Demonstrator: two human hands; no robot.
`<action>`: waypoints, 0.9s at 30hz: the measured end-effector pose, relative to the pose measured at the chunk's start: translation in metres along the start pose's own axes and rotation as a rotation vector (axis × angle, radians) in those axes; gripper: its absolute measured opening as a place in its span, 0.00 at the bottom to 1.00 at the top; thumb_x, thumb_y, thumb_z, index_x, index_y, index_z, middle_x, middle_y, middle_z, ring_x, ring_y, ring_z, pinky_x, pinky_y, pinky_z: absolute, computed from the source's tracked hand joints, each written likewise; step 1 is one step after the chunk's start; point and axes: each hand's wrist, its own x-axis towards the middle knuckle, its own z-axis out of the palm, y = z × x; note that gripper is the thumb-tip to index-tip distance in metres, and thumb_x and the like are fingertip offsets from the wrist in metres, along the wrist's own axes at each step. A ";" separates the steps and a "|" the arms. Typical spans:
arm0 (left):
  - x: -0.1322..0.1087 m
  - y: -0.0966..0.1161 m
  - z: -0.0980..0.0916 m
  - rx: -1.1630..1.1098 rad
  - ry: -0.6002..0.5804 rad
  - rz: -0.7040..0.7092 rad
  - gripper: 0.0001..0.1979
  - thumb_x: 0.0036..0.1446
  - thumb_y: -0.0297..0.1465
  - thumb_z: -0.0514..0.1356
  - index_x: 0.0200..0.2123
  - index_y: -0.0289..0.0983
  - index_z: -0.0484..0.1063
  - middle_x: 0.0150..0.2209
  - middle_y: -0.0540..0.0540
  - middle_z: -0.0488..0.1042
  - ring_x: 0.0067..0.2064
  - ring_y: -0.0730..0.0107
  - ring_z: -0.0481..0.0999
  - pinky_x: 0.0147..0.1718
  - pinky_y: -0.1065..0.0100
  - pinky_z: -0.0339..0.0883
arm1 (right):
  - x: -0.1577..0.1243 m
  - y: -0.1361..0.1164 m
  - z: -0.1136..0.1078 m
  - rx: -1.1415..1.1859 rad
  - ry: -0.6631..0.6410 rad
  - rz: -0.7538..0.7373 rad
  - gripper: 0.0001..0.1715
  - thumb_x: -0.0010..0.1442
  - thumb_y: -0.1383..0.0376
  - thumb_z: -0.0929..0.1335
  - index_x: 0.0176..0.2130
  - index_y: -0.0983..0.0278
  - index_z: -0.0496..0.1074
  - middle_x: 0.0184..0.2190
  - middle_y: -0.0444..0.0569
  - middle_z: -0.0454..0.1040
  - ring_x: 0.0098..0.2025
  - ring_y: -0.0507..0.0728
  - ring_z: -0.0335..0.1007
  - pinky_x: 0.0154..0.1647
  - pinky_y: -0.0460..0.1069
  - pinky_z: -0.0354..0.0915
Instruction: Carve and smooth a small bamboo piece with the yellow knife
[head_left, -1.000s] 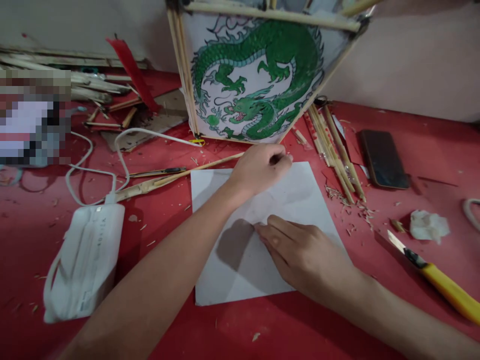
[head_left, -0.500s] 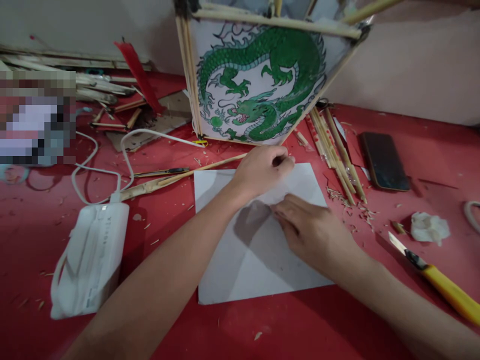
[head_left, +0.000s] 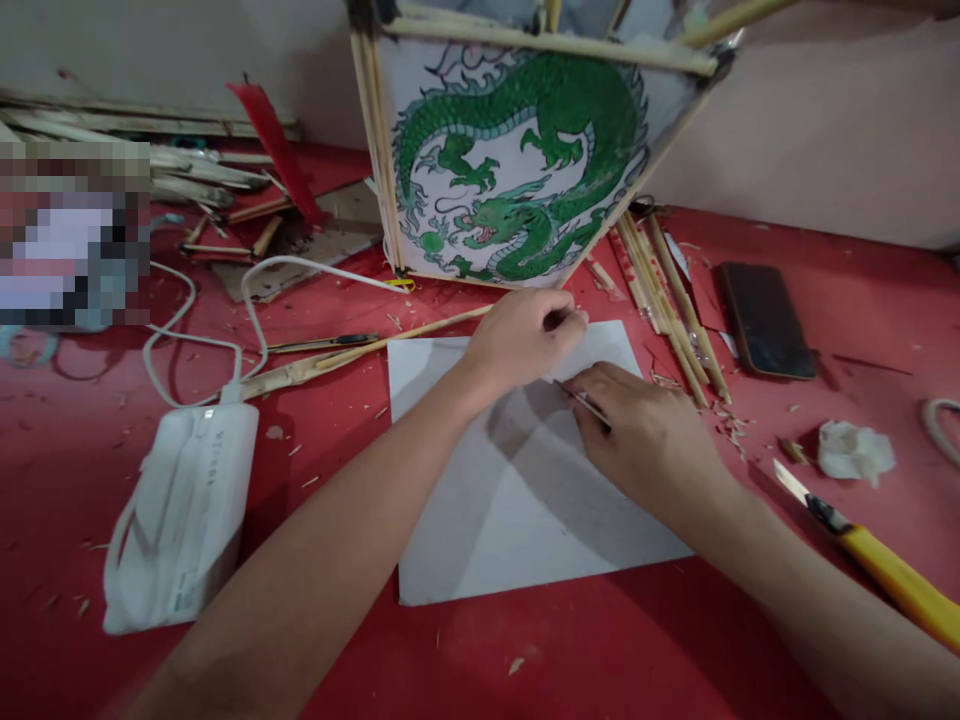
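A sheet of white paper point(head_left: 480, 540) lies flat on the red table. My left hand point(head_left: 521, 335) rests across its far edge, fingers curled; whatever they might hold is hidden. Closer to me, my right hand point(head_left: 637, 425) is closed in a pinch over the paper. A thin, pale, slender tool point(head_left: 592, 408) with a dark tip shows between its thumb and fingers, pointing toward the left hand. Behind the paper stands a bamboo-framed panel with a green dragon picture point(head_left: 517, 160). A thin bamboo stick point(head_left: 427, 325) passes behind my left wrist.
Left are a white power bank point(head_left: 180, 520) with its cable, a red candle point(head_left: 277, 155) and bamboo pieces. Right are bamboo sticks point(head_left: 664, 310), a dark phone point(head_left: 765, 320), crumpled tissue point(head_left: 855, 452) and a yellow-handled knife point(head_left: 900, 580) with its blade bare. Shavings are scattered about.
My right hand has shifted slightly up and to the right over the paper, and the slender tool in it now shows. My left hand has stayed in place.
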 end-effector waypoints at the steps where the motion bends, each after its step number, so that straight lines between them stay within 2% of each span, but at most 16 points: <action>1: 0.000 0.000 0.000 0.000 0.001 0.001 0.17 0.61 0.32 0.55 0.21 0.38 0.54 0.22 0.53 0.55 0.27 0.74 0.56 0.29 0.63 0.48 | -0.003 -0.007 0.000 0.010 -0.028 -0.027 0.12 0.67 0.70 0.63 0.41 0.64 0.75 0.38 0.53 0.79 0.33 0.58 0.75 0.30 0.51 0.64; 5: 0.001 -0.002 0.002 -0.002 0.010 0.010 0.18 0.61 0.32 0.55 0.21 0.39 0.54 0.22 0.53 0.54 0.27 0.74 0.55 0.29 0.63 0.48 | -0.016 -0.031 0.001 0.171 -0.173 -0.166 0.14 0.68 0.71 0.62 0.44 0.63 0.76 0.37 0.51 0.78 0.34 0.55 0.75 0.32 0.49 0.66; 8: 0.001 -0.003 0.003 -0.003 0.013 0.016 0.18 0.61 0.32 0.55 0.21 0.39 0.54 0.22 0.53 0.54 0.27 0.74 0.55 0.29 0.63 0.48 | -0.016 -0.031 -0.002 0.271 -0.192 -0.150 0.15 0.69 0.71 0.62 0.45 0.61 0.76 0.39 0.50 0.79 0.36 0.55 0.76 0.35 0.50 0.68; 12: 0.000 -0.002 0.002 -0.003 0.007 0.001 0.17 0.61 0.32 0.55 0.21 0.38 0.55 0.22 0.53 0.55 0.27 0.74 0.56 0.29 0.64 0.48 | -0.002 -0.013 -0.013 0.486 -0.137 0.076 0.09 0.68 0.64 0.66 0.42 0.60 0.78 0.36 0.49 0.79 0.33 0.55 0.73 0.32 0.50 0.66; 16: 0.001 0.000 0.000 0.020 0.009 -0.011 0.17 0.61 0.32 0.55 0.21 0.38 0.56 0.22 0.53 0.56 0.27 0.74 0.56 0.29 0.64 0.49 | 0.009 -0.003 -0.023 0.988 -0.115 0.366 0.10 0.63 0.56 0.72 0.41 0.59 0.77 0.26 0.43 0.70 0.24 0.51 0.62 0.24 0.48 0.58; 19: 0.001 0.000 0.000 0.015 -0.003 -0.020 0.16 0.62 0.34 0.55 0.21 0.38 0.57 0.22 0.53 0.57 0.27 0.74 0.56 0.29 0.65 0.50 | 0.013 -0.001 -0.024 1.280 -0.110 0.509 0.12 0.60 0.56 0.73 0.42 0.59 0.75 0.26 0.42 0.67 0.22 0.49 0.55 0.21 0.48 0.52; 23: 0.001 -0.001 0.000 -0.009 -0.010 -0.019 0.18 0.64 0.36 0.54 0.22 0.38 0.58 0.22 0.53 0.56 0.27 0.74 0.56 0.29 0.65 0.48 | 0.017 0.002 -0.021 1.421 -0.079 0.626 0.10 0.58 0.61 0.72 0.41 0.60 0.74 0.30 0.44 0.68 0.24 0.49 0.56 0.22 0.48 0.53; 27: 0.001 -0.001 -0.001 -0.058 -0.026 -0.011 0.18 0.65 0.37 0.53 0.22 0.38 0.59 0.22 0.53 0.57 0.27 0.74 0.58 0.29 0.65 0.49 | 0.020 0.007 -0.017 1.437 -0.001 0.621 0.06 0.57 0.64 0.72 0.38 0.61 0.74 0.31 0.44 0.68 0.26 0.49 0.58 0.25 0.48 0.56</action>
